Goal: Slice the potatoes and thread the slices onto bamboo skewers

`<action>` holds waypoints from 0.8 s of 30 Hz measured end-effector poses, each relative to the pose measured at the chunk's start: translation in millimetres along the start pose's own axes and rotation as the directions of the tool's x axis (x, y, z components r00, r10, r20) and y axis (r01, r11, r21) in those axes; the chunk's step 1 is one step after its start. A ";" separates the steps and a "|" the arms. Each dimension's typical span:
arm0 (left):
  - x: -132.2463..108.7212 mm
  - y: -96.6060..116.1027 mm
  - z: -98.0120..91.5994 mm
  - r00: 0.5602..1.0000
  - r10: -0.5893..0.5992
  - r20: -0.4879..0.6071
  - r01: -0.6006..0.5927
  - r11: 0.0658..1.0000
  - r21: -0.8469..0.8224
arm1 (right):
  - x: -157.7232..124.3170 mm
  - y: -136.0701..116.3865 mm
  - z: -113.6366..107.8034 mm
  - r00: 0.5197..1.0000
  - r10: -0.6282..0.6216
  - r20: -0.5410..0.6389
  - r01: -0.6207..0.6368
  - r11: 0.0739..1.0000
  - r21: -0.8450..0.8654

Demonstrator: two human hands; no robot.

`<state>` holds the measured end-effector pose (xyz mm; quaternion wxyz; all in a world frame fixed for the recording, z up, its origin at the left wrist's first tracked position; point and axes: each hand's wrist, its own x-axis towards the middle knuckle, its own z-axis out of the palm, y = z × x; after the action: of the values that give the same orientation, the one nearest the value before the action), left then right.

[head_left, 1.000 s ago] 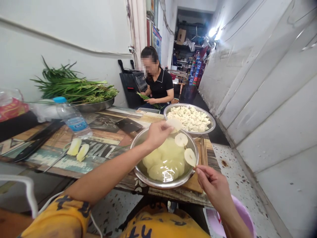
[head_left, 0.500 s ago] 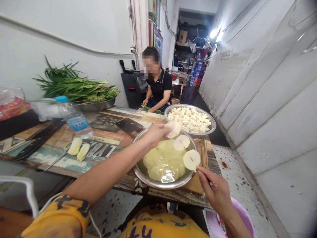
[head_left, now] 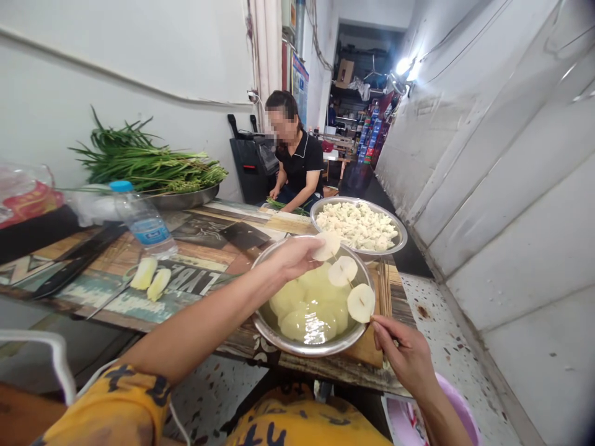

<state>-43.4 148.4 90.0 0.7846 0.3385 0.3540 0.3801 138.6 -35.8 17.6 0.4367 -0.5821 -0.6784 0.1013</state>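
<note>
Over a metal bowl (head_left: 266, 331) of water and pale round slices, my left hand (head_left: 297, 257) pinches a thin white slice (head_left: 328, 246) at the far end of a skewer. Two more slices, a middle one (head_left: 343, 271) and a nearer one (head_left: 361, 303), are threaded on the same thin stick. My right hand (head_left: 403, 347) is closed on the stick's near end, just right of the bowl's rim. The stick's tip by my left fingers is hidden.
Behind the bowl stands a tray (head_left: 403, 240) of cauliflower pieces. Skewers (head_left: 385, 288) lie right of the bowl. A bottle (head_left: 147, 226), knife (head_left: 69, 266) and bowl of greens (head_left: 186, 198) are at left. A person (head_left: 297, 155) handles greens beyond the table. A pink tub (head_left: 458, 409) is below.
The view has shifted slightly. Both hands keep their hold on the skewer, and the far slice looks flatter to the camera beside my left fingertips.
</note>
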 end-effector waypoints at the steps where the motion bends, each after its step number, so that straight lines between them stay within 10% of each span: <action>1: -1.0 -0.3 1.2 1.000 0.026 -0.003 -0.026 1.000 -0.002 | 0.0 0.2 -0.3 1.000 0.016 0.004 -0.017 1.000 0.016; 11: -2.1 -10.4 0.9 0.961 0.274 -0.034 -0.261 0.942 0.212 | -14.7 -8.5 7.2 0.966 -0.231 -0.117 0.159 0.886 -0.435; 16: -1.8 -15.5 -2.4 0.819 0.571 0.059 -0.513 0.682 0.521 | -16.7 -25.8 3.5 0.986 0.155 -0.067 -0.151 0.987 0.052; 19: -4.9 -15.1 -1.0 0.787 0.613 0.074 -0.532 0.613 0.584 | -12.0 -30.8 -0.4 0.869 0.434 0.239 -0.490 0.681 0.544; 24: -7.1 -15.4 -0.5 0.757 0.645 0.104 -0.567 0.570 0.595 | -6.3 -30.1 -3.9 0.738 0.395 0.548 -0.639 0.148 0.755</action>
<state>-41.6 135.1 79.6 0.4353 0.6419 0.3643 0.5156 119.9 -51.8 36.4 0.5401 -0.4170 -0.2997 0.6667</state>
